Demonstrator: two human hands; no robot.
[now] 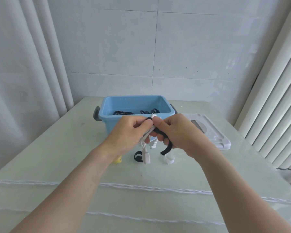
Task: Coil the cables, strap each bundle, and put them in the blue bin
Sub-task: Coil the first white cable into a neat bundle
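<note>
My left hand grips a coiled white cable above the table, just in front of the blue bin. Its plug ends hang down below my fingers. My right hand pinches a black strap that wraps over the top of the white bundle, its loose tail curling down under my palm. Several black coiled cables lie inside the bin.
On the table lie a black strap loop, a white strap loop and a yellow item partly hidden by my left wrist. The bin's white lid lies to the right. Curtains hang on both sides.
</note>
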